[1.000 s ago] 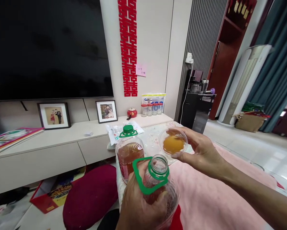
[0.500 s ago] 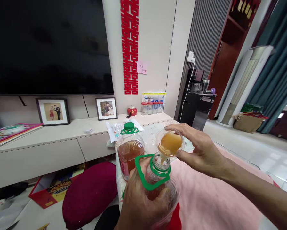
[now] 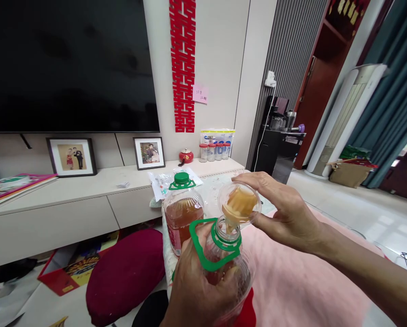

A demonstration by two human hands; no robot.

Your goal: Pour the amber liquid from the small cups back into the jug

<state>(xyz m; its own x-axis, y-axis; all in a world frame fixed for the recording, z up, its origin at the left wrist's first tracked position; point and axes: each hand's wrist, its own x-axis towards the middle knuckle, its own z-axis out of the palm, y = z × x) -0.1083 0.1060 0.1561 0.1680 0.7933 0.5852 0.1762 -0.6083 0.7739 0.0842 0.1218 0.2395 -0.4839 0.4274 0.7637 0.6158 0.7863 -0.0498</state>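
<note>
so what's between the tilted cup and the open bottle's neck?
A short stream of amber liquid, from the cup into the bottle's neck; head view. Whether cup and neck touch, I can't tell.

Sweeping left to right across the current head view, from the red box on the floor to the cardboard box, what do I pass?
Red box → maroon cushion → green-capped bottle → cup of amber liquid → right hand → cardboard box.
</note>
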